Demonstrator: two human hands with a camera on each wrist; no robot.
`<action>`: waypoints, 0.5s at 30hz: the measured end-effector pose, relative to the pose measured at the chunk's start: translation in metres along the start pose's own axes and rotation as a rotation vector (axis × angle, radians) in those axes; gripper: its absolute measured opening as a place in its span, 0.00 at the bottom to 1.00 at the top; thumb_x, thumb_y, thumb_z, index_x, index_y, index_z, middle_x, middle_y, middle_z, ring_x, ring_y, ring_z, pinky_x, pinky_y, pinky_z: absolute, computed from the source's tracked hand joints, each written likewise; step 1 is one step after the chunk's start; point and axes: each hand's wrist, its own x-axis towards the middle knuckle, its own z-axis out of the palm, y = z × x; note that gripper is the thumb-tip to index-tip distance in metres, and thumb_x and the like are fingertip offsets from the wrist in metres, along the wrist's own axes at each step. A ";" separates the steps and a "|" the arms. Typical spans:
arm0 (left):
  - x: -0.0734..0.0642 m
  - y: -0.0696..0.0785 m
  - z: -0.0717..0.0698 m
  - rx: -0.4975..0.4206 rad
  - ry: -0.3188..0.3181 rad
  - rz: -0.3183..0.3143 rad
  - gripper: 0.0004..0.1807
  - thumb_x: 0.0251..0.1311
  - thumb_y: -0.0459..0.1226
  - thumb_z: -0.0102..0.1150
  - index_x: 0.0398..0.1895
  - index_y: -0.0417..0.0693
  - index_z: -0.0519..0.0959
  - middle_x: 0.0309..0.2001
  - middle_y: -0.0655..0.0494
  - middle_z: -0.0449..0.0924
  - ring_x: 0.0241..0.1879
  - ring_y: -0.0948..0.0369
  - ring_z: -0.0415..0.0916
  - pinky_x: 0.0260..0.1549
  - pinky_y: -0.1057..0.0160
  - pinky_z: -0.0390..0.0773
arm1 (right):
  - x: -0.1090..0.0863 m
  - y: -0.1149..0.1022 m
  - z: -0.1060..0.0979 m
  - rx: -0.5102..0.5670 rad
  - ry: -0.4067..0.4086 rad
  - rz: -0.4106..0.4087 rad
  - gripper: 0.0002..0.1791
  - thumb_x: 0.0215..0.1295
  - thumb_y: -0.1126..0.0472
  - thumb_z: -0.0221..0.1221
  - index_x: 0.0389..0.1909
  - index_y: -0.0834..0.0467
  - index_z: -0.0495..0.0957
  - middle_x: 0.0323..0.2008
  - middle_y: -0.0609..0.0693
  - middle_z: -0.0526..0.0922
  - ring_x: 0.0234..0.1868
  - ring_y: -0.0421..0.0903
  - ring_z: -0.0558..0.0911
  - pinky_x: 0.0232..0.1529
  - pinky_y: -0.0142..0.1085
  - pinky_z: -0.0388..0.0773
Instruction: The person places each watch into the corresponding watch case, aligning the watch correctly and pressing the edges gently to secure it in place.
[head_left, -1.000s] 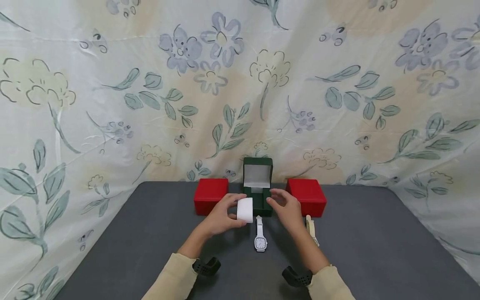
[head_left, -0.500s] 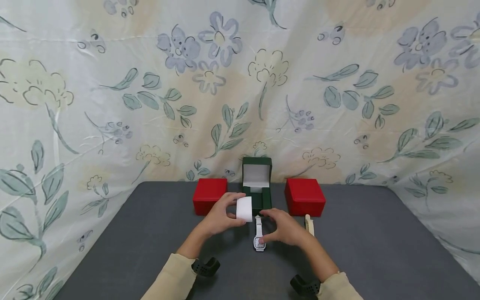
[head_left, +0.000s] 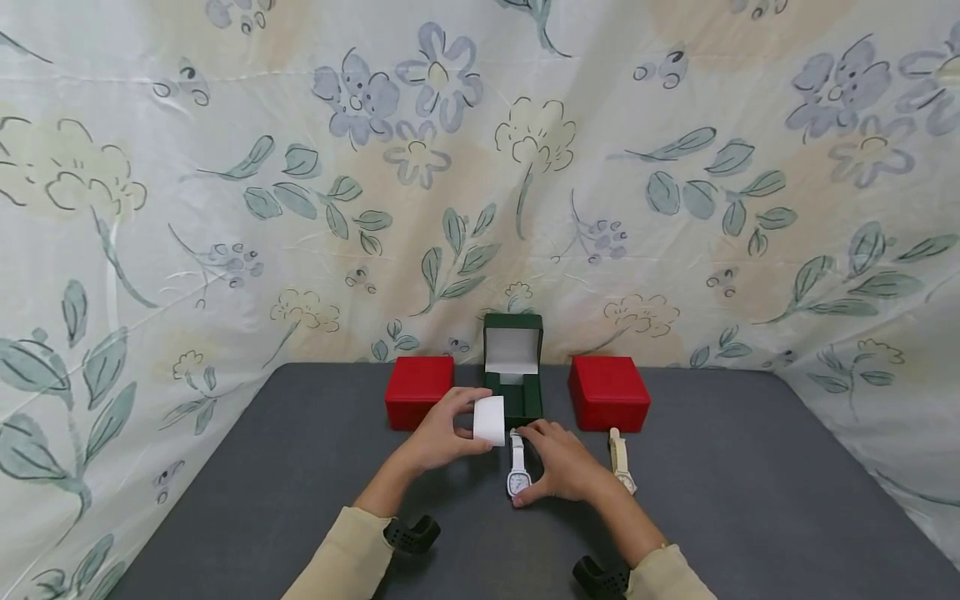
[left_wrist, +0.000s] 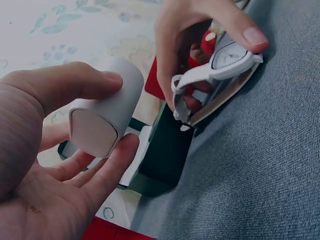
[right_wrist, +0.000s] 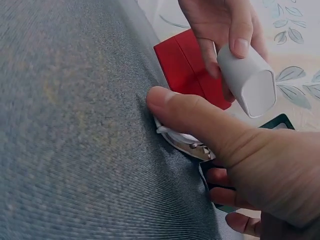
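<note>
Pinching white cushion [head_left: 489,420] with left hand [head_left: 441,433]; right hand [head_left: 564,462] curled round white watch [head_left: 518,482].

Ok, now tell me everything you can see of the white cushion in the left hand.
The white cushion is a short, smooth roll with a leather-like look, a curved side and a flat, rounded end edged by a thin line. The left hand holds it between thumb and fingers above the table; in the head view it overlaps the open green box.
</note>
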 end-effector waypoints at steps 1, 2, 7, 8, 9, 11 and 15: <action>0.000 -0.001 0.000 0.003 -0.005 0.001 0.37 0.49 0.35 0.72 0.65 0.52 0.68 0.63 0.49 0.67 0.61 0.47 0.68 0.45 0.57 0.84 | 0.000 0.000 0.000 0.005 0.000 -0.002 0.54 0.35 0.36 0.74 0.66 0.55 0.69 0.61 0.56 0.73 0.60 0.55 0.70 0.58 0.59 0.72; 0.000 -0.001 -0.001 0.004 -0.014 0.001 0.38 0.49 0.35 0.72 0.66 0.51 0.68 0.63 0.49 0.67 0.61 0.47 0.68 0.45 0.57 0.84 | 0.001 0.001 0.000 0.010 0.001 -0.006 0.54 0.35 0.36 0.74 0.65 0.55 0.69 0.61 0.56 0.72 0.60 0.55 0.70 0.59 0.60 0.72; -0.001 -0.006 -0.008 0.032 -0.112 0.027 0.37 0.49 0.35 0.71 0.66 0.51 0.68 0.63 0.51 0.67 0.61 0.49 0.67 0.46 0.58 0.83 | 0.001 0.006 -0.002 0.040 0.010 -0.034 0.49 0.39 0.37 0.73 0.64 0.54 0.70 0.58 0.53 0.74 0.56 0.50 0.72 0.56 0.55 0.75; -0.001 -0.006 -0.010 0.041 -0.145 0.035 0.37 0.49 0.35 0.71 0.66 0.52 0.68 0.63 0.52 0.67 0.61 0.50 0.67 0.46 0.59 0.83 | 0.000 0.007 -0.004 0.053 0.017 -0.044 0.48 0.40 0.38 0.73 0.63 0.54 0.70 0.57 0.53 0.75 0.55 0.49 0.72 0.56 0.54 0.75; -0.001 -0.007 -0.012 0.046 -0.180 0.046 0.37 0.49 0.35 0.71 0.66 0.54 0.68 0.64 0.53 0.67 0.61 0.51 0.67 0.47 0.60 0.83 | 0.000 0.008 -0.005 0.066 0.024 -0.054 0.46 0.41 0.39 0.73 0.62 0.54 0.71 0.56 0.52 0.75 0.54 0.48 0.72 0.55 0.53 0.76; -0.001 -0.007 -0.015 0.049 -0.255 0.069 0.38 0.50 0.35 0.71 0.66 0.56 0.68 0.65 0.54 0.66 0.61 0.53 0.66 0.48 0.61 0.82 | -0.001 0.010 -0.008 0.098 0.039 -0.075 0.43 0.43 0.40 0.72 0.61 0.54 0.72 0.55 0.51 0.76 0.53 0.47 0.73 0.53 0.51 0.77; -0.002 -0.006 -0.015 0.034 -0.383 0.097 0.38 0.51 0.35 0.69 0.67 0.55 0.65 0.66 0.55 0.65 0.62 0.54 0.65 0.52 0.64 0.79 | -0.005 0.009 -0.016 0.160 0.026 -0.113 0.40 0.46 0.42 0.71 0.59 0.56 0.73 0.54 0.51 0.77 0.52 0.47 0.73 0.50 0.46 0.79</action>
